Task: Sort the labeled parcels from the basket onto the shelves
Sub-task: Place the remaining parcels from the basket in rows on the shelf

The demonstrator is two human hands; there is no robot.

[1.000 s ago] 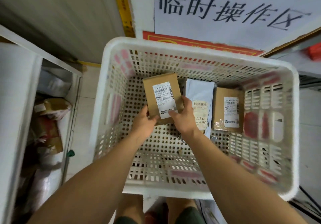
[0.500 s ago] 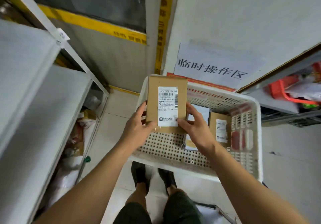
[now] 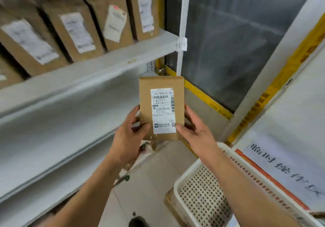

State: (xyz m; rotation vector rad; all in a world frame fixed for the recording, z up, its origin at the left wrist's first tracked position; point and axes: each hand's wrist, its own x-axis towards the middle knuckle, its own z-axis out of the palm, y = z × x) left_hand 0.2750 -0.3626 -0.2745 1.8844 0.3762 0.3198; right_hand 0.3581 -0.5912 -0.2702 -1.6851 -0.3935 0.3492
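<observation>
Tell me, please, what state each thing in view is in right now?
Brown parcel: upright, label facing the camera, held in the air.
Left hand: grips the parcel's left edge.
Right hand: grips its right edge.
White basket: on the floor, only partly visible.
Shelved boxes: standing in a row, labels outward.

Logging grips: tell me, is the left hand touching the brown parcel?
Touching. The head view shows the left hand gripping the brown parcel, thumb on its front.
</observation>
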